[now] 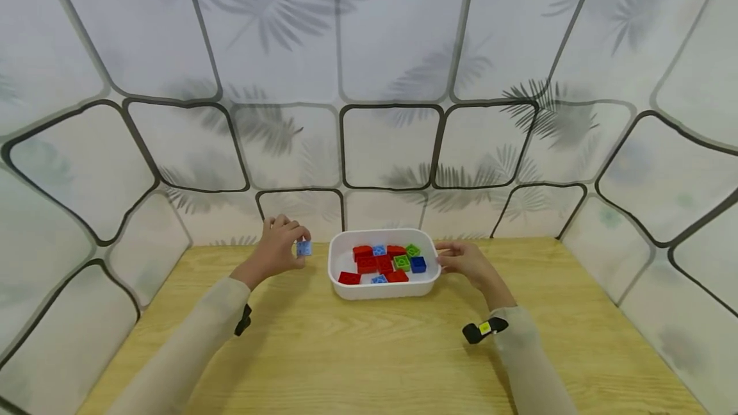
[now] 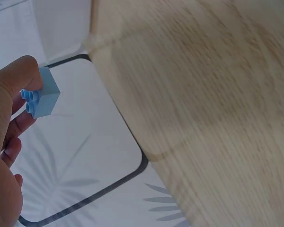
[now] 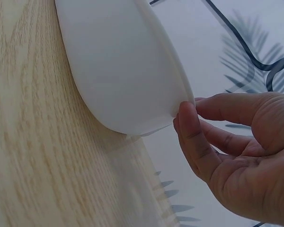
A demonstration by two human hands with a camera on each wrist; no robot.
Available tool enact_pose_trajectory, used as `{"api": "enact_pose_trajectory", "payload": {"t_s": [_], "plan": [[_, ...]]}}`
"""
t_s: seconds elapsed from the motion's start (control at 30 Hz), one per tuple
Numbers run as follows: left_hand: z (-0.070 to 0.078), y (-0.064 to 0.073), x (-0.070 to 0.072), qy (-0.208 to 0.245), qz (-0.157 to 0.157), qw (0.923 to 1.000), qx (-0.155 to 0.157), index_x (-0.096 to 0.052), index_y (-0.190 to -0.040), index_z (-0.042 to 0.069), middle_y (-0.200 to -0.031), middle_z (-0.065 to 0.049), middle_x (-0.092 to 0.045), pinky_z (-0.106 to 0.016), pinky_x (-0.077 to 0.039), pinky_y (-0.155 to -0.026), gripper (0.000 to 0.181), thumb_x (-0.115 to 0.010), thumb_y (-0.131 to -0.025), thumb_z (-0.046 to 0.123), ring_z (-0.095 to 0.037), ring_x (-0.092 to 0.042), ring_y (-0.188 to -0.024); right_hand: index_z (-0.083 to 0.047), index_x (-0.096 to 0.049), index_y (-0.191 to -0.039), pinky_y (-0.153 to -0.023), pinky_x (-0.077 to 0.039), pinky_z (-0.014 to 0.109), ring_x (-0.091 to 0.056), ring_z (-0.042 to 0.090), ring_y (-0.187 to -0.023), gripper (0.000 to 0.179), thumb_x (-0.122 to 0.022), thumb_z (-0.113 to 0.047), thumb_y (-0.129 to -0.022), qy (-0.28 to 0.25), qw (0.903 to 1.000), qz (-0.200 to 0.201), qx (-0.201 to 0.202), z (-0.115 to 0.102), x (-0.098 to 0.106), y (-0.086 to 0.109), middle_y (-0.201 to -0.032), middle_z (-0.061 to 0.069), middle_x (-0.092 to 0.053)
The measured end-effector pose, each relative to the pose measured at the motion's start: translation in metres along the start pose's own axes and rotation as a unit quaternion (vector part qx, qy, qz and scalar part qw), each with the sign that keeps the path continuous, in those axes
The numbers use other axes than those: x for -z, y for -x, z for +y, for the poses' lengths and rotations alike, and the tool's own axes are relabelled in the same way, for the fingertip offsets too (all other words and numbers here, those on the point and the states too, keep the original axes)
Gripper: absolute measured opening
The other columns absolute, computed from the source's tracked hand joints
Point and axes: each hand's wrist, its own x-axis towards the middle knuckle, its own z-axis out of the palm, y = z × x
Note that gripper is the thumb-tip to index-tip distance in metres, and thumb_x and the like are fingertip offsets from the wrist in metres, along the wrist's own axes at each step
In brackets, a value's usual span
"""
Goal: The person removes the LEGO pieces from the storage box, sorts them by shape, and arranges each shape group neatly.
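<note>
Between the thumb and fingers of my left hand is a light blue toy building block, raised to the left of a white plastic tray. In the left wrist view the block shows its round studs facing the palm. My right hand grips the right end of the tray, with thumb and fingertips at the rim in the right wrist view. Inside the tray lie several red blocks, two green blocks, a dark blue block and two light blue blocks.
The tray stands on a light wood-grain table near its back edge. A white patterned backdrop rises behind the table and along both sides. Each wrist carries a black strap.
</note>
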Motion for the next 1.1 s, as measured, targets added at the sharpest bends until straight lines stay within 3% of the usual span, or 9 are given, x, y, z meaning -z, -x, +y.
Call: {"api": "enact_pose_trajectory", "payload": {"t_s": [0.17, 0.43, 0.7, 1.1], "plan": [[-0.004, 0.004, -0.004, 0.000, -0.022, 0.9998, 0.000, -0.069, -0.096, 0.012, -0.085, -0.003, -0.064, -0.055, -0.031, -0.086, 0.029, -0.085, -0.072, 0.012, -0.023, -0.043, -0.086, 0.013, -0.052, -0.139, -0.081, -0.060, 0.033, -0.068, 0.010, -0.089, 0.045, -0.064, -0.003, -0.098, 0.007, 1.0000, 0.001, -0.001, -0.002, 0.001, -0.002, -0.129, 0.032, -0.063], [-0.008, 0.009, -0.016, 0.004, -0.089, 0.9959, 0.014, -0.069, -0.097, 0.014, -0.084, -0.001, -0.062, -0.055, -0.031, -0.087, 0.033, -0.088, -0.071, 0.016, -0.021, -0.042, -0.086, 0.017, -0.050, -0.137, -0.077, -0.060, 0.032, -0.069, 0.011, -0.085, 0.047, -0.064, 0.000, -0.096, -0.016, 0.9997, -0.017, 0.007, 0.001, -0.003, 0.001, -0.115, 0.030, -0.069], [-0.013, 0.011, -0.024, 0.004, -0.095, 0.9954, 0.011, -0.070, -0.094, 0.012, -0.082, -0.001, -0.060, -0.052, -0.030, -0.084, 0.031, -0.089, -0.069, 0.015, -0.021, -0.041, -0.083, 0.015, -0.051, -0.138, -0.079, -0.060, 0.033, -0.069, 0.010, -0.086, 0.046, -0.064, 0.000, -0.097, -0.018, 0.9998, -0.007, 0.003, 0.002, -0.007, 0.003, -0.112, 0.021, -0.072], [-0.015, 0.006, -0.029, 0.015, -0.140, 0.9895, 0.033, -0.070, -0.097, 0.013, -0.086, -0.001, -0.062, -0.058, -0.031, -0.091, 0.033, -0.090, -0.071, 0.015, -0.023, -0.044, -0.088, 0.014, -0.052, -0.137, -0.078, -0.060, 0.033, -0.068, 0.009, -0.083, 0.044, -0.063, 0.000, -0.097, -0.017, 0.9998, 0.006, -0.003, 0.002, -0.003, 0.001, -0.107, 0.015, -0.073]]}}
